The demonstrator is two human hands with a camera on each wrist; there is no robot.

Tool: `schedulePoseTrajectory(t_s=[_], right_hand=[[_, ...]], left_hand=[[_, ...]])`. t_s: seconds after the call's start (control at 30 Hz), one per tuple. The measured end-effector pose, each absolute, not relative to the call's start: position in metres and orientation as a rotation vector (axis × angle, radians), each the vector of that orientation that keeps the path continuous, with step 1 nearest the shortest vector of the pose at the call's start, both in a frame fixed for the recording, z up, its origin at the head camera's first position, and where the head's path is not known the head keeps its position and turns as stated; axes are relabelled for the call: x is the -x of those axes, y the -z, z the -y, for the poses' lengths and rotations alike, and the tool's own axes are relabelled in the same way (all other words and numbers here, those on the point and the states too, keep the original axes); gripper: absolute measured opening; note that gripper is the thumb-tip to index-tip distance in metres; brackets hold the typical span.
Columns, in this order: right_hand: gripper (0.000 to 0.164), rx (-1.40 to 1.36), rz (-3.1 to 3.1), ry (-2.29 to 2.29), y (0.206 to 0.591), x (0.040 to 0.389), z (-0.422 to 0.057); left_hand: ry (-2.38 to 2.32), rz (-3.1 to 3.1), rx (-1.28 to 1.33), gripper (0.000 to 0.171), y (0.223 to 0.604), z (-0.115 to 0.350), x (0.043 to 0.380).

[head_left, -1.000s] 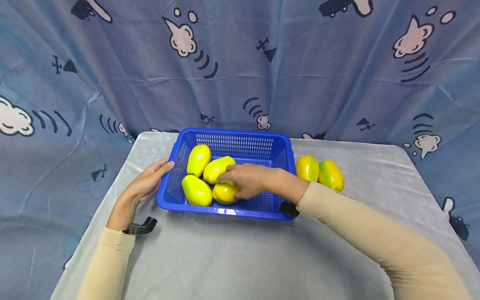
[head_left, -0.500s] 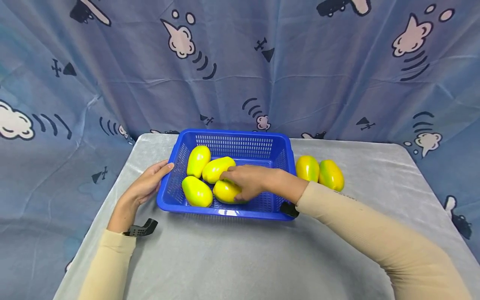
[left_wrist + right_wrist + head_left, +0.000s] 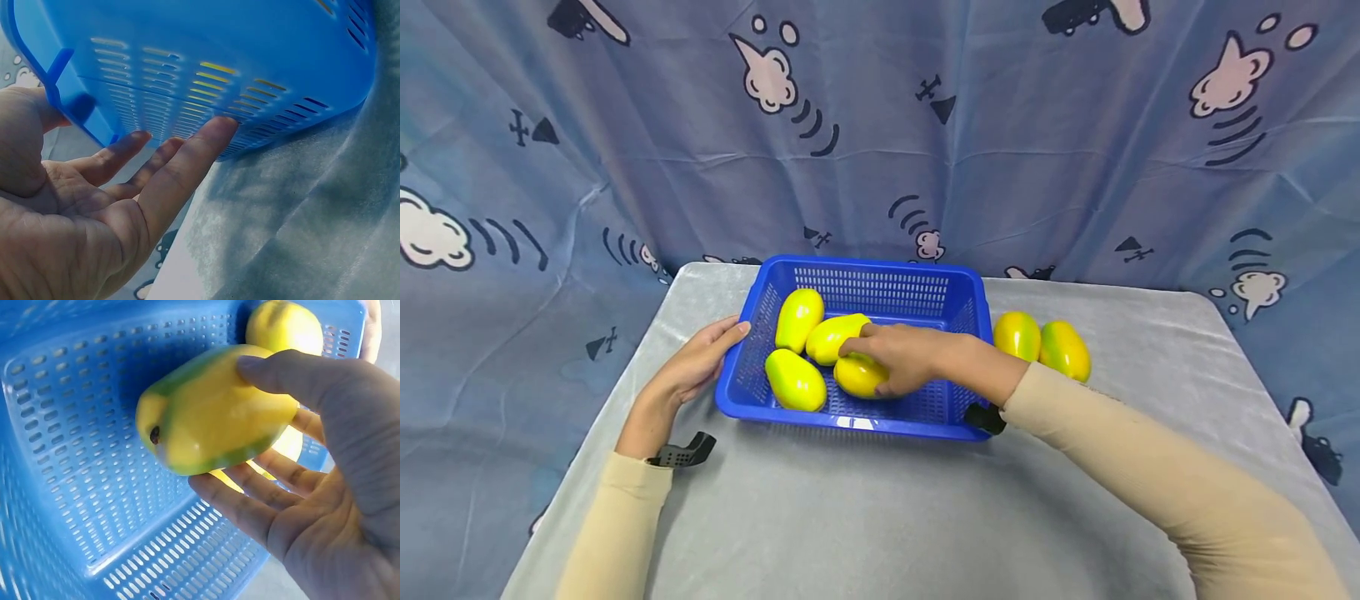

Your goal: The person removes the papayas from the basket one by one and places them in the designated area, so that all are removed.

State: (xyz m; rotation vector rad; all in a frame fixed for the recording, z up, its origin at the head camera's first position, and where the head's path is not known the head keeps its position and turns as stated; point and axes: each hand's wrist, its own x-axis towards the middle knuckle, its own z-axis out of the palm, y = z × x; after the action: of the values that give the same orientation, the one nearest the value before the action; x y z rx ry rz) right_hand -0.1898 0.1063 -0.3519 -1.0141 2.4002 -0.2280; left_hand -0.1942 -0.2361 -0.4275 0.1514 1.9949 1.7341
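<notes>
My right hand [image 3: 908,357] grips a yellow papaya with green streaks [image 3: 212,419] inside the blue basket [image 3: 857,426]. In the right wrist view the thumb lies on top of it and the fingers curl beneath. The palm-side end is covered by the hand. My left hand [image 3: 698,360] holds the basket's left rim, thumb over the edge and fingers against the slotted outer wall [image 3: 150,81]. Left of the held fruit are another papaya [image 3: 835,337], one at the back left [image 3: 799,319] and one at the front left [image 3: 795,381].
Two more papayas, one [image 3: 1017,336] beside the other [image 3: 1066,351], lie on the grey tablecloth [image 3: 880,517] right of the basket, close to my right forearm. A blue patterned curtain [image 3: 865,183] hangs behind the table.
My right hand has shifted the held papaya slightly back and to the right, away from the front-left papaya. My left hand has stayed at the basket's rim.
</notes>
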Motion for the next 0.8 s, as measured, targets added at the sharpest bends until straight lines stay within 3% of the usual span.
schedulePoseTrajectory(t_s=[0.8], right_hand=[[0.068,0.983,-2.512,0.358,0.338,0.174,-0.13]], left_hand=[[-1.745,-1.978,-0.167,0.072,0.426,0.236,0.193]])
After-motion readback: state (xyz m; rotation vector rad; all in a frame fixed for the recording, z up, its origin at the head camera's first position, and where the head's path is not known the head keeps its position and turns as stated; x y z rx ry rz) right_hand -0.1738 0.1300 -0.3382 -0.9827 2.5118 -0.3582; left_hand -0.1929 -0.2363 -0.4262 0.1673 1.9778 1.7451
